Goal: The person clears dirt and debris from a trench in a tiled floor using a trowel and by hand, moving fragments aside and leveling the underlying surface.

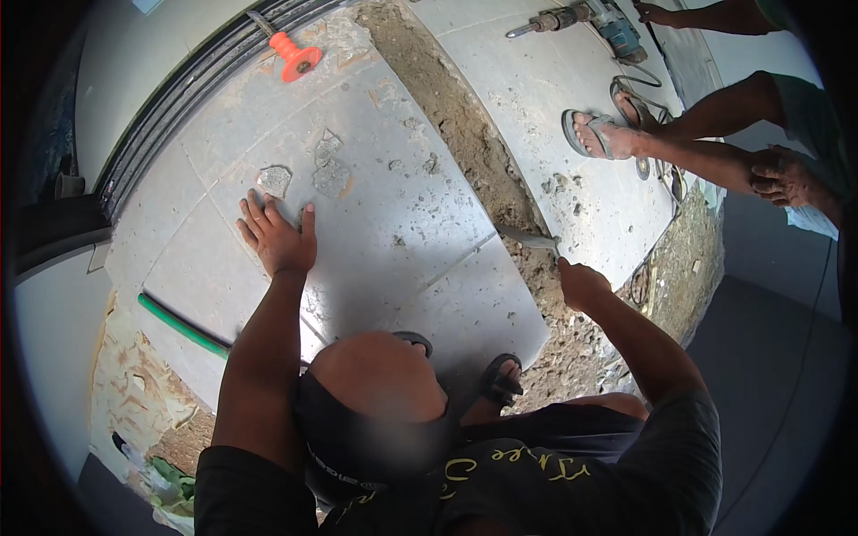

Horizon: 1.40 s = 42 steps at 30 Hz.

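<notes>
Just ahead of your sandalled foot (507,379), your right hand (585,286) closed round handle of metal-bladed tool (534,239); blade forward and left of fist, long axis crossing dirt trench (474,143); right hand far nearer it than left; your left hand (282,239) spread wide, palm down on grey tile (362,228), fingertips beside broken chunk (274,181); farther off, orange-guarded chisel (293,59) leftward, power drill (615,34) rightward
</notes>
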Tool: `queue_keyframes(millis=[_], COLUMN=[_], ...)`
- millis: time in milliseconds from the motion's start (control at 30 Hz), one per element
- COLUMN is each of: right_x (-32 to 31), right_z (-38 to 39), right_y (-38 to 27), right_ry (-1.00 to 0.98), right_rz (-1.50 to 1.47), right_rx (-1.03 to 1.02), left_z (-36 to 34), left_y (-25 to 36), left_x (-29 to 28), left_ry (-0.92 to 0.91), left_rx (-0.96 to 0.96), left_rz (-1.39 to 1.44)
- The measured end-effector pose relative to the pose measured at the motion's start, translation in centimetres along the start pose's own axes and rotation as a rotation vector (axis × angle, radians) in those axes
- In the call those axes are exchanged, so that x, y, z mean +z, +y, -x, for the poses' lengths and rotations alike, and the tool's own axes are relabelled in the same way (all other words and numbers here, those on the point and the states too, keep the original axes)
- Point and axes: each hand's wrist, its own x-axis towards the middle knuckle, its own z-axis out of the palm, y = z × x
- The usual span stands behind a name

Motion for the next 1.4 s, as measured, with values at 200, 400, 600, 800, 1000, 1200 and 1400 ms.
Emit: queue_keyframes(millis=[200, 400, 600, 800, 1000, 1200, 1400], right_x=[9.8, 6.5, -3.8, 9.6, 22.5, 29.5, 12.2], right_z=[5.8, 7.0, 1.0, -0.4, 7.6, 11.4, 10.9], right_y=[6.9, 8.4, -0.5, 2.3, 11.2, 15.0, 13.2], right_ry=[-0.119, -0.395, 0.216, 0.156, -0.097, -0.218, -0.109], right_rz=[0.062, 0.3, -0.132, -0.324, 0.014, 0.134, -0.139], right_rx=[0.13, 0.109, 0.008, -0.014, 0.169, 0.093, 0.16], left_z=[0.2, 0.4, 0.2, 0.1, -0.5, -0.4, -0.1], left_y=[-1.1, -0.4, -1.7, -2.0, -2.9, -2.7, 0.5], left_x=[1.4, 2.2, 3.0, 4.0, 4.7, 4.9, 3.6], left_ry=[0.083, 0.147, 0.11, 0.146, 0.13, 0.139, 0.016], left_rx=[0.062, 0.077, 0.079, 0.081, 0.043, 0.044, -0.08], left_rz=[-0.005, -0.048, -0.067, -0.059, -0.096, -0.124, -0.096])
